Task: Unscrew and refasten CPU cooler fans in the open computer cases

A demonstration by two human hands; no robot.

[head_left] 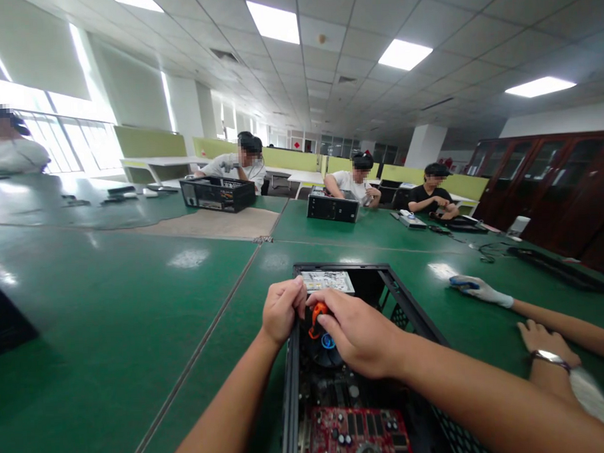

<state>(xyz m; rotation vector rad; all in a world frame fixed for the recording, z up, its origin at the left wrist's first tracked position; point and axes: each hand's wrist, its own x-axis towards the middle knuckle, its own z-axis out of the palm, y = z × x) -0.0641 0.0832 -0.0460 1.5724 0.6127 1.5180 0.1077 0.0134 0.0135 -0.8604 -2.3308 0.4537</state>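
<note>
Close work inside an open computer tower case [341,266], lying flat on the green table [138,367] in front of the person, open side up. Right hand [369,334] reaches in from the right, fingers curled narrow around an orange item [318,314]; too much is covered to say if it's a tool handle or a connector. It sits just above the blue-centred fan [328,341], toward the case's left wall. Left hand [282,311] is at the far left part of the frame, fingers bent in close together, tips near the right hand's; can't tell whether they pinch something small or only brace on the edge. Metal-faced unit [334,280] in the far end of the case, just beyond both hands; red circuit board [341,428] at the near end, well apart from them. Step in hand, my read: two-handed fine work by the fan and left wall, right hand doing the handling. Any further move there calls for a firm small grip on the orange item, left side steadied, knuckles off the fan and wrist high over the board. Co-worker's gloved hand [482,291] and watch-wearing hand [542,339] rest on the table to the right, apart from the case.
</note>
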